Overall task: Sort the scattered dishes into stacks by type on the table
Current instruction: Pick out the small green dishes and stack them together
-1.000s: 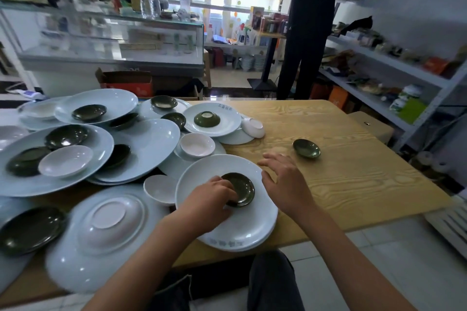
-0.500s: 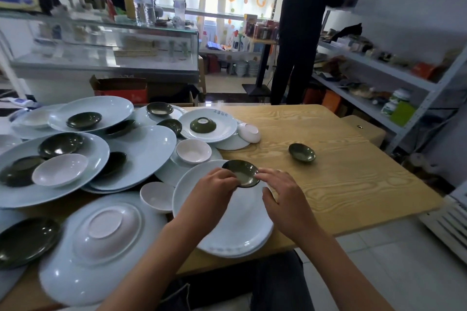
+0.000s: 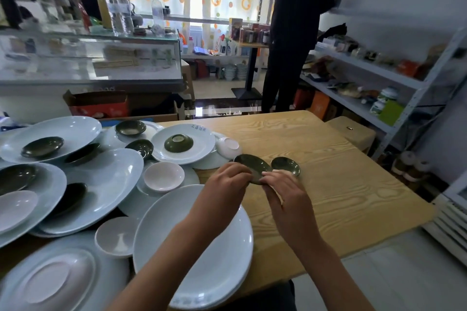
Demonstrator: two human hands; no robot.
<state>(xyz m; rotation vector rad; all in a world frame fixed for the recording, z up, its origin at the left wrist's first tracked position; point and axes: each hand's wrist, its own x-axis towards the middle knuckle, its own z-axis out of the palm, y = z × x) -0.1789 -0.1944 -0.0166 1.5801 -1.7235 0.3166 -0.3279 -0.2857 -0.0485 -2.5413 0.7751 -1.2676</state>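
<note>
Left hand (image 3: 225, 182): its fingers are closing on the near-left rim of a small dark green saucer (image 3: 252, 166), holding it up off the surface.
Right hand (image 3: 285, 192): its fingers (image 3: 271, 174) are pinching the same saucer at its near-right rim, so both hands are sharing the hold.
Held saucer: it is tilting slightly, hovering above the bare wood just past the far edge of the large white plate (image 3: 197, 247) lying nearest the person.
Second green saucer (image 3: 285, 165): it is sitting on the wooden surface (image 3: 341, 184) just beside the held one, to its right; whether the two are touching cannot be told.
Near plate: it is resting on at least one more plate of the same kind, its bowl bare, its near rim overhanging the surface edge.
Left side of the surface: large white oval plates (image 3: 106, 184) are overlapping in a loose pile, with dark green saucers and small white saucers (image 3: 163, 175) lying in and between them.
Far plate (image 3: 199, 141): it is carrying a green dish turned upside down (image 3: 178, 143), and a small white bowl (image 3: 228, 146) is leaning on its side against the right edge.
Background: a person in dark clothes (image 3: 298, 33) is standing at the shelves.
</note>
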